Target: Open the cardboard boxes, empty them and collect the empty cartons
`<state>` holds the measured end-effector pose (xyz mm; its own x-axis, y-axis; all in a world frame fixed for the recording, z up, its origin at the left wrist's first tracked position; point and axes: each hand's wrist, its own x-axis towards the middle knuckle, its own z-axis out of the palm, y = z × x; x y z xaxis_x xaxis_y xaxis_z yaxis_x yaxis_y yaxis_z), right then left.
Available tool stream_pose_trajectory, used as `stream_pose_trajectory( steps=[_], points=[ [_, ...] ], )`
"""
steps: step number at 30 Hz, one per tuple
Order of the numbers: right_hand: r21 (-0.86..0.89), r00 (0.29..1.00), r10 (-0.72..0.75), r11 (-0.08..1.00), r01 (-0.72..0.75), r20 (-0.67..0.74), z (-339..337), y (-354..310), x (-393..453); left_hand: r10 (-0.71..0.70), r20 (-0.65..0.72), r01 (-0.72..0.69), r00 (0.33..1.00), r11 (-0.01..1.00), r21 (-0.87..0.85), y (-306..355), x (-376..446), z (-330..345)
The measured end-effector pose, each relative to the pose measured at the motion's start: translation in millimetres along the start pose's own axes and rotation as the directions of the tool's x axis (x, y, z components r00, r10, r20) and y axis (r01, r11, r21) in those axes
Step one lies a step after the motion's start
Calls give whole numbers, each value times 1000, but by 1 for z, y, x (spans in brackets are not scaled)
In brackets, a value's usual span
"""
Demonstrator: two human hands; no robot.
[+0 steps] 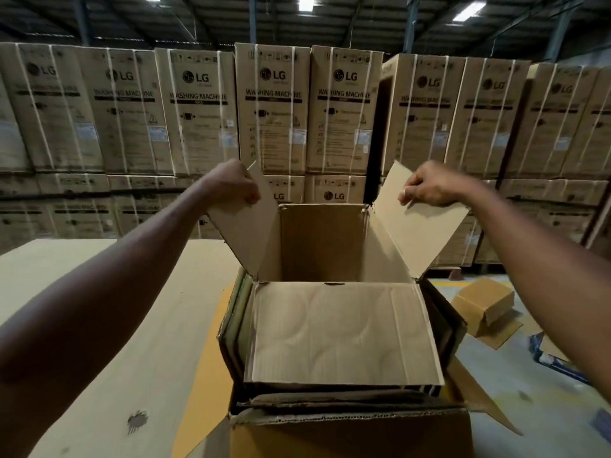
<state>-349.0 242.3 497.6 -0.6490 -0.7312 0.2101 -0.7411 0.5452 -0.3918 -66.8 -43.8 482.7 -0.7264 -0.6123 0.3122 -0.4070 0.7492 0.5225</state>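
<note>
Outer carton [350, 434] nearest, holding an open box [334, 246] upright. Left hand [231, 185] pinches left flap [244, 233]; right hand [429, 186] pinches right flap [420, 223]. Washing-machine cartons [271, 107] stacked behind; small box [486, 305] on floor, right.

A warehouse. Along the far side runs a wall of stacked cartons [198, 114] printed "LG" and "WASHING MACHINE", bound with white straps, at least two tiers high. A dark gap [373, 140] splits the row right of centre. Above, a dark metal roof [363, 24] carries bright strip lights [305, 1]. Near left lies a wide, pale brown flat surface [82, 292] with a dark smudge. To the right the floor [529, 391] is grey concrete with a yellow line at its far edge.
</note>
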Motion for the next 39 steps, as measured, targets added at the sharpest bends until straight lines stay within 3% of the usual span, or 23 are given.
stream_pose_trajectory(
  steps=[8,20,34,39],
  points=[
    [49,998,1,999,-4,60,58,36,21,-133,44,134,990,991,-5,-33,0,52],
    [74,994,44,996,-52,100,112,71,25,-201,98,204,975,979,-18,-74,-5,100],
    [154,994,41,986,-57,101,118,107,4,-191,92,199,977,976,-89,-104,-29,103],
    [177,989,80,979,-102,128,111,120,-16,-241,121,255,963,959,-121,-121,-37,100]
  ],
)
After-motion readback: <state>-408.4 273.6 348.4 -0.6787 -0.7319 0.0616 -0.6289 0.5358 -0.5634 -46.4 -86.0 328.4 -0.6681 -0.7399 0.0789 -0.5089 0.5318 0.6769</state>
